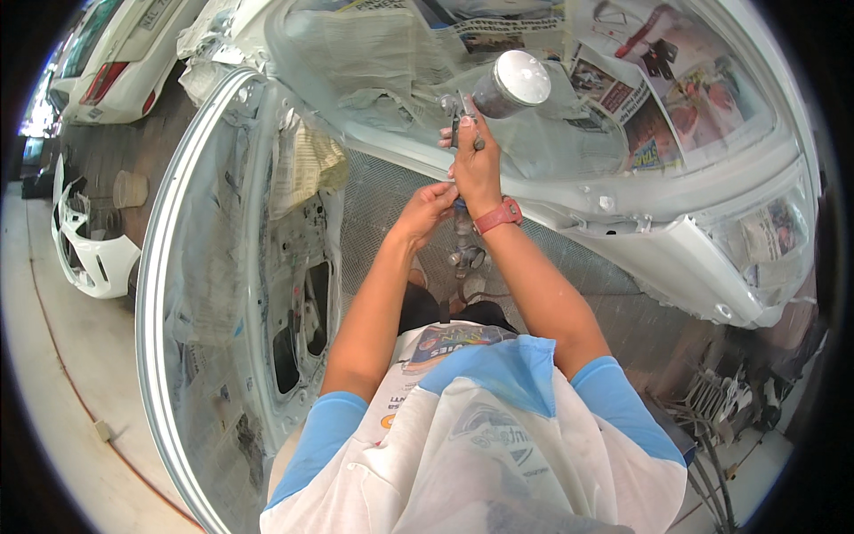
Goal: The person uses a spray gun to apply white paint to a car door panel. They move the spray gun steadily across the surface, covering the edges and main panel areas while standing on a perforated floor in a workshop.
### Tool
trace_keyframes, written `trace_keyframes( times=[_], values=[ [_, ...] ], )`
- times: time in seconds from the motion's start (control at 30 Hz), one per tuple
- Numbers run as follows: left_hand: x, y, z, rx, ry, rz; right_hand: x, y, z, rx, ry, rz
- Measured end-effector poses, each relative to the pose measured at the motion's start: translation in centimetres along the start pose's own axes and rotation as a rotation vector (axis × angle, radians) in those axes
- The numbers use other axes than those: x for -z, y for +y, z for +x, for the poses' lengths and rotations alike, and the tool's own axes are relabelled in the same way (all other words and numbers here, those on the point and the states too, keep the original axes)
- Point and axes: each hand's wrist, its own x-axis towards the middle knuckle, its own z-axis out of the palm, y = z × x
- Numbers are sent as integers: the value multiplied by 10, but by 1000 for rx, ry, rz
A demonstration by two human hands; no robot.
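Note:
My right hand (pixel 479 165) is wrapped round the handle of a paint spray gun (pixel 456 111), with a red watch on that wrist. A round, silvery-lidded paint cup (pixel 518 80) sits on the gun, tilted to the right. Close against the right hand, at the handle's lower end, the fingers of my left hand (pixel 425 212) are pinched together. What they grip, if anything, is hidden between them. Below the handle hangs a metal fitting (pixel 463 240) with a hose. Beyond the gun lies a light grey car body panel (pixel 551 182), its opening covered with newspaper.
On my left stands an opened car door (pixel 160 267), partly papered. A white bumper (pixel 93 258) lies on the floor near a bucket (pixel 130 189). Farther back is a white car (pixel 116 67). Dark hoses and metal parts (pixel 721 400) are at lower right.

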Motion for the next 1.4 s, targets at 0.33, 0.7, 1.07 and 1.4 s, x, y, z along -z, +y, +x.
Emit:
trace_keyframes(
  times=[0.33, 0.7, 1.07, 1.4],
  values=[
    [84, 40, -25, -103, 97, -92, -108, 3, 21, -64, -173, -32],
    [168, 115, -21, -253, 268, -110, -232, 0, 77, 62, -292, -71],
    [178, 135, -4, -376, 382, -372, -319, 7, 154, 174, -422, -77],
    [154, 196, 53, -425, 335, -261, -284, -22, 188, 224, -310, -178]
  ],
)
